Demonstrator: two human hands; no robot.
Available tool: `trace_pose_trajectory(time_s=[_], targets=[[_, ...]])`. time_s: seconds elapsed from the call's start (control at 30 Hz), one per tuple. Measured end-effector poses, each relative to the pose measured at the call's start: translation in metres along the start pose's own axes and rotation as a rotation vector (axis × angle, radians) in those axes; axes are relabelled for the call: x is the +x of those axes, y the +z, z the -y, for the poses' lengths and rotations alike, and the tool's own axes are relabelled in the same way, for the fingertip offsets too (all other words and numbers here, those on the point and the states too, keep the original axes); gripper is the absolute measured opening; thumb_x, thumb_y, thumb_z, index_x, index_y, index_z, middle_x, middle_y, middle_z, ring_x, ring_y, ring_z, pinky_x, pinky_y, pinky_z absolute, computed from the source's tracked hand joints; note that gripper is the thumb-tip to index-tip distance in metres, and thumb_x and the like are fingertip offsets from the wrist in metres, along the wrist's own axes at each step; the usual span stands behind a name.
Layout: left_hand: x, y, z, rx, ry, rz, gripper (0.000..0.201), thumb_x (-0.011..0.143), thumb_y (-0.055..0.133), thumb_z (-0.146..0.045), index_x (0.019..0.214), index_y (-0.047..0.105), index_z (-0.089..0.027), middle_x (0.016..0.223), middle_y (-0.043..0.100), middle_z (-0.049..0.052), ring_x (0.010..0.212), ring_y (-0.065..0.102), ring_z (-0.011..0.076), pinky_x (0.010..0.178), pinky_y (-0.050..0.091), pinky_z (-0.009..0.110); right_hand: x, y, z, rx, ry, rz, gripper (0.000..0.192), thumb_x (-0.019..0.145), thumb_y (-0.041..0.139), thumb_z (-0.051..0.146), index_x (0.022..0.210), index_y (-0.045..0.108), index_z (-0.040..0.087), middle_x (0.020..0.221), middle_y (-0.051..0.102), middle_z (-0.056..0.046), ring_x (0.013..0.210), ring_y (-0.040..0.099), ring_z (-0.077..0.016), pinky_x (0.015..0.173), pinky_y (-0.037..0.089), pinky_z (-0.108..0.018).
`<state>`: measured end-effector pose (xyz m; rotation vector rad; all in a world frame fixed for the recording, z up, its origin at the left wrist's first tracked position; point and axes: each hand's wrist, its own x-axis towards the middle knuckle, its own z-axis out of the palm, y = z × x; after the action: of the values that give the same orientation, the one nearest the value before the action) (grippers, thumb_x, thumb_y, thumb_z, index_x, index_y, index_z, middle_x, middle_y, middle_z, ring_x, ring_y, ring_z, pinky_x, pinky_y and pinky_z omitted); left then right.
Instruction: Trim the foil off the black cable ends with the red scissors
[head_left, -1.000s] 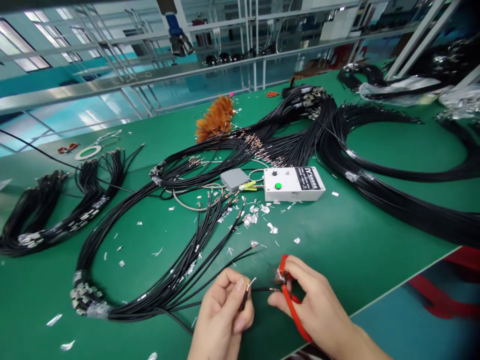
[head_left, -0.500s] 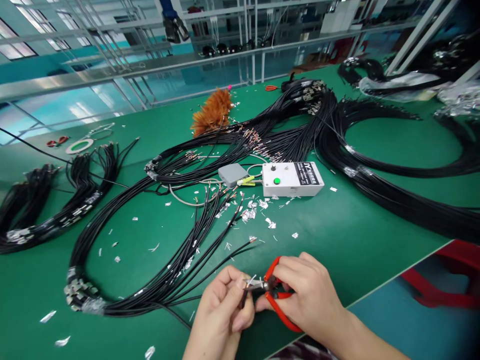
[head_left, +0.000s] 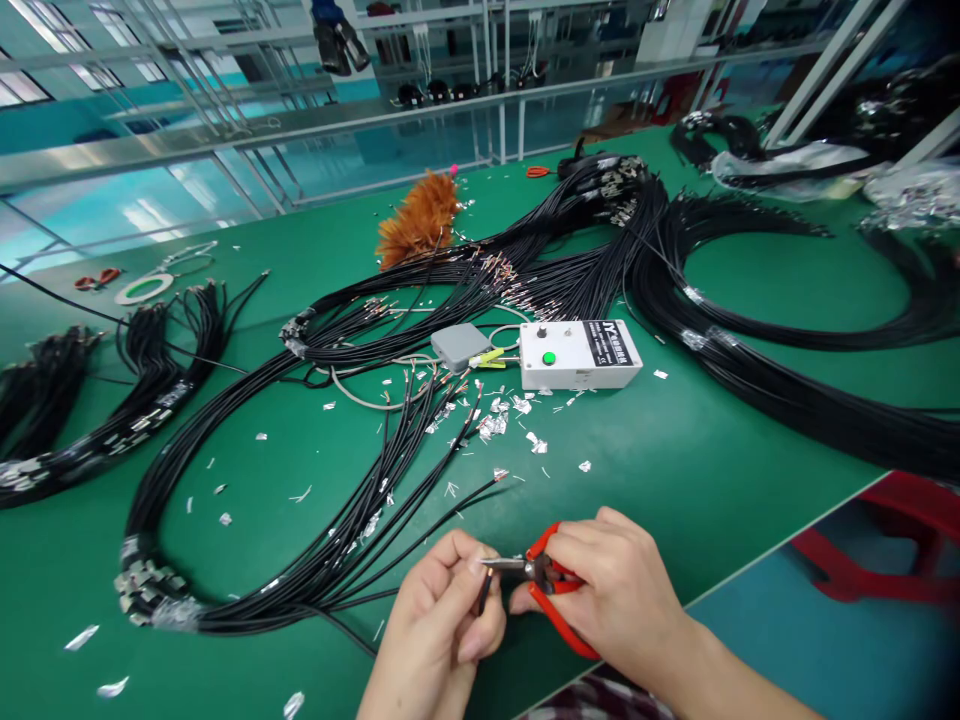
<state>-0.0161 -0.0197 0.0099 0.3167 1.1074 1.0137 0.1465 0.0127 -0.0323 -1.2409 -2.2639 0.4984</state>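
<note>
My left hand (head_left: pixel 439 625) pinches the end of a black cable (head_left: pixel 484 592) between thumb and fingers near the front of the table. A small coppery tip shows at that end. Around the red handles of a pair of scissors (head_left: pixel 530 569) my right hand (head_left: pixel 626 575) is closed. Their blades point left, nearly together, and reach my left thumb and the cable tip. Just beyond, a looped bundle of black cables (head_left: pixel 225 450) fans its stripped ends toward the middle. Much of the held cable is hidden by my left hand.
A white box with a green button (head_left: pixel 581 355) and a grey box (head_left: pixel 459 347) stand mid-table among foil scraps (head_left: pixel 495 423). More cable bundles (head_left: pixel 765 390) lie right and left. An orange feather duster (head_left: pixel 416 220) is behind; a red stool (head_left: pixel 847 570) stands beyond the table edge.
The scissor blades have come closer together at the cable tip. White strands that were by the blades no longer show there. The view has shifted slightly.
</note>
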Motion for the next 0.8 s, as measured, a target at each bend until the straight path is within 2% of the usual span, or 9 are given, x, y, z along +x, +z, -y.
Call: trace_pose_trajectory(time_s=[0.2, 0.3, 0.4, 0.47, 0.57, 0.63, 0.7, 0.77, 0.8], targets=[[0.001, -0.001, 0.000, -0.042, 0.005, 0.012, 0.033, 0.079, 0.066, -0.036, 0.076, 0.042, -0.013, 0.050, 0.025, -0.008, 0.045, 0.014, 0.0018, 0.049, 0.011, 0.019, 0.003, -0.006, -0.001, 0.027, -0.027, -0.012, 0.034, 0.077, 0.067, 0.044, 0.062, 0.054, 0.016, 0.058, 0.052, 0.005, 0.054, 0.045, -0.0107, 0.060, 0.018, -0.026], [0.003, -0.002, 0.000, -0.050, 0.003, 0.026, 0.036, 0.078, 0.068, -0.037, 0.075, 0.042, -0.013, 0.050, 0.027, -0.008, 0.044, 0.015, 0.0011, 0.049, 0.011, 0.019, 0.004, -0.006, -0.001, 0.048, -0.039, -0.068, 0.037, 0.080, 0.063, 0.045, 0.060, 0.053, 0.016, 0.056, 0.053, 0.004, 0.052, 0.043, -0.0099, 0.060, 0.018, -0.027], [0.005, -0.003, 0.001, -0.059, -0.008, 0.039, 0.033, 0.079, 0.067, -0.035, 0.074, 0.044, -0.012, 0.053, 0.032, -0.006, 0.042, 0.016, -0.0005, 0.048, 0.012, 0.018, 0.004, -0.004, -0.001, 0.106, -0.031, -0.050, 0.041, 0.082, 0.061, 0.045, 0.057, 0.051, 0.015, 0.053, 0.051, 0.004, 0.049, 0.039, -0.0080, 0.058, 0.018, -0.027], [0.007, -0.005, 0.001, -0.060, -0.013, 0.052, 0.031, 0.080, 0.066, -0.033, 0.072, 0.045, -0.011, 0.056, 0.035, -0.005, 0.041, 0.018, -0.0014, 0.047, 0.012, 0.018, 0.006, -0.006, -0.004, 0.198, 0.030, -0.006, 0.044, 0.080, 0.063, 0.046, 0.055, 0.047, 0.013, 0.051, 0.048, 0.005, 0.048, 0.035, -0.0067, 0.058, 0.021, -0.025], [0.010, -0.007, 0.002, -0.054, 0.019, 0.055, 0.031, 0.081, 0.064, -0.033, 0.070, 0.045, -0.011, 0.064, 0.043, -0.003, 0.040, 0.024, -0.0014, 0.046, 0.014, 0.018, 0.014, -0.018, -0.016, 0.323, 0.239, 0.078, 0.047, 0.077, 0.063, 0.053, 0.056, 0.046, 0.014, 0.054, 0.049, 0.004, 0.053, 0.038, -0.0084, 0.059, 0.028, -0.024], [0.011, -0.006, 0.003, -0.033, 0.087, 0.064, 0.026, 0.081, 0.063, -0.038, 0.078, 0.051, -0.015, 0.071, 0.049, -0.001, 0.045, 0.038, 0.0021, 0.048, 0.025, 0.018, 0.024, -0.030, -0.028, 0.270, 0.395, 0.131, 0.044, 0.076, 0.060, 0.058, 0.064, 0.052, 0.017, 0.065, 0.054, 0.001, 0.061, 0.046, -0.0119, 0.059, 0.031, -0.025], [0.012, -0.004, 0.007, 0.078, 0.211, 0.097, 0.029, 0.084, 0.058, -0.045, 0.101, 0.056, -0.022, 0.080, 0.057, 0.001, 0.066, 0.055, 0.0102, 0.063, 0.038, 0.022, 0.034, -0.042, -0.042, 0.042, 0.474, 0.156, 0.037, 0.078, 0.058, 0.057, 0.077, 0.057, 0.020, 0.078, 0.058, 0.000, 0.067, 0.051, -0.0151, 0.060, 0.034, -0.027], [0.013, -0.003, 0.013, 0.304, 0.394, 0.099, 0.039, 0.089, 0.049, -0.048, 0.123, 0.049, -0.029, 0.096, 0.064, 0.003, 0.095, 0.059, 0.0150, 0.084, 0.038, 0.023, 0.040, -0.050, -0.056, -0.162, 0.506, 0.181, 0.029, 0.078, 0.060, 0.049, 0.088, 0.058, 0.021, 0.090, 0.059, -0.001, 0.078, 0.055, -0.0186, 0.063, 0.038, -0.030], [0.014, -0.005, 0.016, 0.445, 0.496, 0.071, 0.038, 0.092, 0.045, -0.045, 0.127, 0.046, -0.032, 0.105, 0.064, 0.002, 0.104, 0.056, 0.0142, 0.090, 0.036, 0.022, 0.042, -0.052, -0.063, -0.210, 0.513, 0.196, 0.026, 0.079, 0.060, 0.044, 0.093, 0.058, 0.022, 0.096, 0.058, -0.001, 0.084, 0.056, -0.0196, 0.066, 0.040, -0.031]])
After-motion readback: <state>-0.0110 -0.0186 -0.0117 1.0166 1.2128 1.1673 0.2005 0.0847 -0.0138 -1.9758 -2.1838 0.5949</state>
